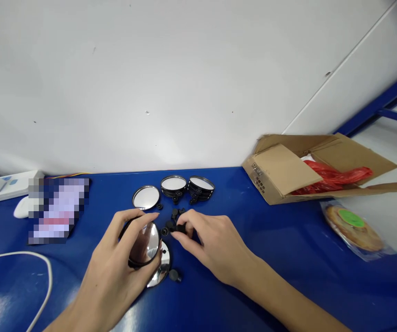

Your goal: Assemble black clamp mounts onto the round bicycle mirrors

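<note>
My left hand (118, 263) grips a round mirror (146, 244) with a black rim by its edges, fingers curved around it. At that mirror's right edge is a small black socket (164, 231). My right hand (215, 244) pinches a small black knob-like part (181, 228) just to the right of the socket; whether the two touch I cannot tell. Under the held mirror, partly hidden, lies another round mirror (162, 269) on the blue table (233, 193). A loose black part (175, 275) lies beside it. More small black parts (175, 213) sit beyond my right fingertips.
Behind my hands are a single round mirror (146, 198) and two stacks of mirrors (174, 183) (201, 183). An open cardboard box (281, 170) with red plastic stands at right, near a wrapped flat food (357, 230). A phone (60, 210) and white cable (48, 272) lie left.
</note>
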Available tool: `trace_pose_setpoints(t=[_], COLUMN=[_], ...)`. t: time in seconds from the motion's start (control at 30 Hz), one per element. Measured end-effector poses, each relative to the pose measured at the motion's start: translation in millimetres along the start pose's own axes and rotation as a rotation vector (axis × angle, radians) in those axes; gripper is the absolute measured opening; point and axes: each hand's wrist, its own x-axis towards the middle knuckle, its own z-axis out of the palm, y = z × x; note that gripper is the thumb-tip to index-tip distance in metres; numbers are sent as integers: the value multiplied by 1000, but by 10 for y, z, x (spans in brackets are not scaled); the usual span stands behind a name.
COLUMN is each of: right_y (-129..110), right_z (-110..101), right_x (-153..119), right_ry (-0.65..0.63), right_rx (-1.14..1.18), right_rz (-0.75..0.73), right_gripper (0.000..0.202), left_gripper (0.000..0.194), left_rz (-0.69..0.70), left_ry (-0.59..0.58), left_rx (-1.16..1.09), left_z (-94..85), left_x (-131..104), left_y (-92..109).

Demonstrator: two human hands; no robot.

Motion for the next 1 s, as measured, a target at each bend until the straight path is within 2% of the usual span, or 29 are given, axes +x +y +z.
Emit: trace_pose_setpoints(t=[0.1,0.2,0.4,0.6,0.73,1.0], right_y=[-57,-122,-163,-190,-170,-128], right_z=[-64,-90,-57,-38,-16,40], right_x=[15,35,41,10,11,-20], right_ry=[50,66,-2,49,64,75], right_rx=[259,463,720,717,727,751], right_rz=[102,210,428,419,371,344], right_gripper=[10,18,27,22,28,38], left_gripper=[46,44,40,50,53,51], left_rz=[18,41,126,216,264,297], left_ry=[17,34,39,48,41,-61], left_rx=[5,-17,-45,-77,-60,-33], left_z=[-13,-18,-6,-18,-26,-88], left_x=[-8,-19,-30,-35,-50,-38], left_y=[-3,-4,-4,-31,-38,-7])
